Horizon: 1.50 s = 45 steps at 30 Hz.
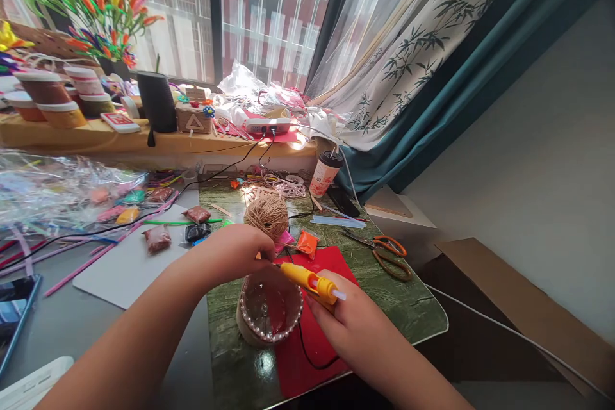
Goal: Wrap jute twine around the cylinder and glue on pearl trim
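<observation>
My right hand point(336, 311) is wrapped round a yellow glue gun point(307, 280), a clear glue stick poking out of its back end. The gun's tip points left, close to the fingers of my left hand point(243, 248). Those fingers are bent over the far rim of a round container point(271, 307) edged with pearl-like beads; what they pinch, if anything, is hidden. The container stands upright, partly beside a red sheet point(319, 349). Behind my left hand is a ball of brown twine point(266, 214). An orange packet point(307, 244) lies near the gun.
Orange-handled scissors point(384, 250), clear glue sticks point(339, 221) and a paper cup point(325, 174) are at the right. Small packets lie on a white board point(115, 272) at the left. A black cord runs across the table. Jars point(62, 114) line the windowsill.
</observation>
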Available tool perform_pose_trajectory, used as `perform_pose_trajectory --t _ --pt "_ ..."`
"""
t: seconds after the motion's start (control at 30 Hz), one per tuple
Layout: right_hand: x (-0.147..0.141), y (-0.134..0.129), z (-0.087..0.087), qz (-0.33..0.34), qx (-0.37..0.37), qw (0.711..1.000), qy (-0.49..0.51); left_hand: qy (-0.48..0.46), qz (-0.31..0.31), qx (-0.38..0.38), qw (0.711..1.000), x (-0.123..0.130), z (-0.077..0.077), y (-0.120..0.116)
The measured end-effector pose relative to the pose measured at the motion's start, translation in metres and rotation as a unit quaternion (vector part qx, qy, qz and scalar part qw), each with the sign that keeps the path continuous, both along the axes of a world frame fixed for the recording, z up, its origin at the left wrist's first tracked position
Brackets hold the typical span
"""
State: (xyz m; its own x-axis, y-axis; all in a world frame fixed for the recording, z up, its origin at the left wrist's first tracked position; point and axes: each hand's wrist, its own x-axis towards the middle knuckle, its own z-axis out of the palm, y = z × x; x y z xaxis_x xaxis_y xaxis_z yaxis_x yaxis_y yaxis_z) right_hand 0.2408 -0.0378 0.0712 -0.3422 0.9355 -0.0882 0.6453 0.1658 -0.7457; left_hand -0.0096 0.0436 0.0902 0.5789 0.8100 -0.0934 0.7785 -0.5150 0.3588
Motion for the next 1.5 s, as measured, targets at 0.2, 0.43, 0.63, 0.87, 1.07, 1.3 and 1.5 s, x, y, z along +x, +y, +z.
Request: perform_pose_trajectory --t 0.2,0.43,0.63,0.87,1.07,1.3,1.5 --pt "-0.0002 0.0002 0.0019 0.008 0.002 1.0 -0.03 0.003 0.003 -0.01 1.0 -0.0005 -0.0003 0.0002" --pt "0.0003 -0.0003 -0.0007 0.012 0.008 1.0 -0.009 -0.003 -0.001 -0.014 1.0 -0.0008 -0.0017 0.0" --pt "-0.0001 0.0005 -0.0009 0.021 0.024 0.999 -0.019 0.005 -0.001 -0.005 1.0 0.0003 -0.0023 0.0007" --pt "-0.0001 0.0002 0.0007 0.024 0.019 0.999 -0.031 0.01 0.004 -0.013 1.0 0.0007 0.0009 -0.0005" --pt "-0.0008 0.0 0.0027 0.027 0.028 0.999 -0.032 0.019 0.007 -0.009 1.0 0.0012 0.0014 -0.0002" --pt "-0.0017 0.0001 0.0053 0.021 0.008 0.998 -0.066 0.021 0.001 -0.004 1.0 0.0006 0.0003 -0.0001" --pt "-0.0007 0.0002 0.0026 0.026 0.016 0.997 -0.065 0.01 -0.001 -0.005 1.0 -0.0005 -0.0011 0.0"
